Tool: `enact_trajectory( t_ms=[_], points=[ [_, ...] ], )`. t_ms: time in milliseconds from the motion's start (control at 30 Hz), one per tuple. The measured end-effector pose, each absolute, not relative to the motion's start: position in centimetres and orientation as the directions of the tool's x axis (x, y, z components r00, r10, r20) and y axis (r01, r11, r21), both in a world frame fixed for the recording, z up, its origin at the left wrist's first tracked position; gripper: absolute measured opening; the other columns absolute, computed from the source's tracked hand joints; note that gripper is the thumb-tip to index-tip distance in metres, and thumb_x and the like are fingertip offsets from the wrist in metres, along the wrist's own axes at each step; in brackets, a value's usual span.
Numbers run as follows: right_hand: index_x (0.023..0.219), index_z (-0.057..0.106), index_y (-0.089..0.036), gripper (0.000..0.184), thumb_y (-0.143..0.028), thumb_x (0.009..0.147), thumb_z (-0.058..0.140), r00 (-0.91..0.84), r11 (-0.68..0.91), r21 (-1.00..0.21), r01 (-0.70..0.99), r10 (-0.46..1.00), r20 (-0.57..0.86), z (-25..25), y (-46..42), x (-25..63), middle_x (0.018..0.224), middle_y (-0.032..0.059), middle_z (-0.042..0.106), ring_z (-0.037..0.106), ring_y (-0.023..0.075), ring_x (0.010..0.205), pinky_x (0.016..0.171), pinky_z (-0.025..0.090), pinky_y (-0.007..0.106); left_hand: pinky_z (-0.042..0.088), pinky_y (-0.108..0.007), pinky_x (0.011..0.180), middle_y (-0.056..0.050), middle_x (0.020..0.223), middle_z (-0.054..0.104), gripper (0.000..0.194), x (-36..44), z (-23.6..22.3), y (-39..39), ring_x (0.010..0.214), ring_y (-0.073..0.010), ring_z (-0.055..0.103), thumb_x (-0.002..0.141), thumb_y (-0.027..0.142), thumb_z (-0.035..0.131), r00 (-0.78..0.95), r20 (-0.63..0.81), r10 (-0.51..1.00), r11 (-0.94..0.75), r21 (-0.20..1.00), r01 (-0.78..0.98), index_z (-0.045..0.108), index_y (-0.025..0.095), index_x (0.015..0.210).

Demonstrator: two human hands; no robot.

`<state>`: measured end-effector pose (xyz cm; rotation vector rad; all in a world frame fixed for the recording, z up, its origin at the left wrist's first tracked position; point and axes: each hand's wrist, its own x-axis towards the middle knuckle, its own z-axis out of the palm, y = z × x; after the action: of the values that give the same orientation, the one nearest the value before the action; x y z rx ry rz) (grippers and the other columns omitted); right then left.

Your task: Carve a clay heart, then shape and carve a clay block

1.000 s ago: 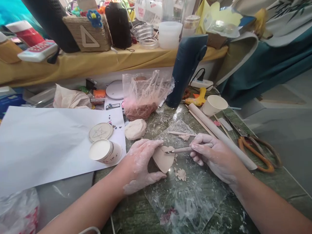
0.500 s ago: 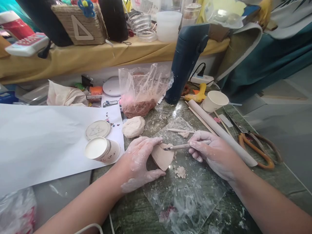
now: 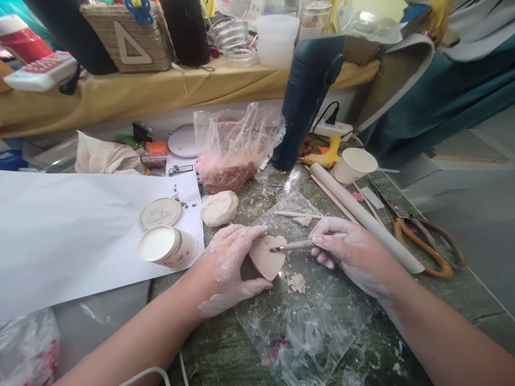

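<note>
The left hand curves around the clay piece, with its fingers on the far side and its thumb on the near side, holding it there. The right hand pinches a thin tool like a pencil. The tool's dark tip is on top of the clay piece, but I cannot tell how hard it pushes. White dust is on both hands.

The clay piece is on a clear sheet, which is smeared with white. Crumbs are just beside the clay piece. A pointed stick lies past the tool, close to the right hand.

Farther out, a pale lump sits near the left hand's fingers, in front of a clear bag with brown stuff inside. A tall blue flask stands next to the bag. To the left, a tub and a round disc with a star on it are on white paper. To the right are a long rod, a paper cup and big scissors with orange handles
</note>
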<state>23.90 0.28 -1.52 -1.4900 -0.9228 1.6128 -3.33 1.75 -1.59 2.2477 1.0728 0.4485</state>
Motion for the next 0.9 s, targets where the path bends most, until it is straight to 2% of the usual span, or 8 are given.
enact_trajectory(
  t_ms=[233, 400, 533, 600, 767, 900],
  points=[
    [0.073, 0.065, -0.02, 0.038, -0.049, 0.067, 0.09, 0.013, -0.495, -0.866, -0.078, 0.868, -0.497, -1.7, 0.2, 23.5, 0.062, 0.0027, 0.067, 0.058, 0.0126, 0.051, 0.042, 0.042, 0.022, 0.047, -0.054, 0.108, -0.011, 0.137, 0.063, 0.083, -3.3, -1.5, 1.7, 0.127, -0.0338, 0.057, 0.076, 0.042, 0.087, 0.621, 0.052, 0.782, -0.505, 0.638, 0.582, 0.045, 0.028, 0.146],
    [0.073, 0.067, -0.019, 0.039, -0.049, 0.067, 0.091, -0.062, -0.497, -0.862, -0.095, 0.868, -0.493, -1.1, 0.4, 23.9, 0.066, 0.0048, 0.069, 0.062, 0.0147, 0.054, 0.045, 0.047, 0.024, 0.048, -0.053, 0.107, -0.01, 0.136, 0.064, 0.081, -3.2, -1.3, 1.7, 0.125, -0.0333, 0.058, 0.077, 0.042, 0.085, 0.618, 0.051, 0.785, -0.501, 0.639, 0.584, 0.046, 0.029, 0.146],
    [0.079, 0.073, -0.019, 0.035, -0.048, 0.07, 0.089, -0.132, -0.47, -0.88, 0.074, 0.87, -0.476, -0.8, 0.4, 25.1, 0.072, 0.0067, 0.072, 0.06, 0.014, 0.053, 0.045, 0.048, 0.024, 0.046, -0.054, 0.11, -0.011, 0.137, 0.063, 0.082, -3.2, -1.3, 1.6, 0.127, -0.034, 0.057, 0.078, 0.039, 0.083, 0.632, 0.056, 0.773, -0.523, 0.62, 0.585, 0.043, 0.028, 0.148],
    [0.079, 0.073, -0.019, 0.034, -0.049, 0.07, 0.089, -0.093, -0.448, -0.886, 0.123, 0.883, -0.459, -0.8, 0.4, 25.6, 0.069, 0.0056, 0.07, 0.057, 0.0127, 0.05, 0.042, 0.045, 0.023, 0.044, -0.054, 0.111, -0.01, 0.138, 0.063, 0.084, -3.3, -1.4, 1.6, 0.128, -0.0334, 0.056, 0.078, 0.038, 0.083, 0.642, 0.066, 0.764, -0.541, 0.609, 0.58, 0.04, 0.029, 0.15],
    [0.075, 0.07, -0.02, 0.034, -0.049, 0.071, 0.086, -0.017, -0.393, -0.912, 0.113, 0.917, -0.398, -1.2, 0.1, 25.7, 0.062, 0.0016, 0.062, 0.047, 0.0102, 0.047, 0.041, 0.033, 0.022, 0.044, -0.052, 0.112, -0.009, 0.139, 0.062, 0.087, -3.5, -1.8, 1.6, 0.129, -0.0325, 0.055, 0.077, 0.038, 0.085, 0.655, 0.081, 0.751, -0.561, 0.6, 0.57, 0.037, 0.028, 0.15],
    [0.073, 0.069, -0.021, 0.024, -0.041, 0.075, 0.082, 0.014, -0.288, -0.92, 0.264, 0.955, -0.295, -1.1, -0.2, 24.9, 0.064, 0.0011, 0.061, 0.048, 0.0122, 0.053, 0.047, 0.035, 0.024, 0.045, -0.052, 0.111, -0.009, 0.14, 0.062, 0.086, -3.5, -1.6, 1.6, 0.129, -0.033, 0.055, 0.078, 0.039, 0.085, 0.652, 0.077, 0.754, -0.558, 0.6, 0.574, 0.039, 0.028, 0.15]
  ],
)
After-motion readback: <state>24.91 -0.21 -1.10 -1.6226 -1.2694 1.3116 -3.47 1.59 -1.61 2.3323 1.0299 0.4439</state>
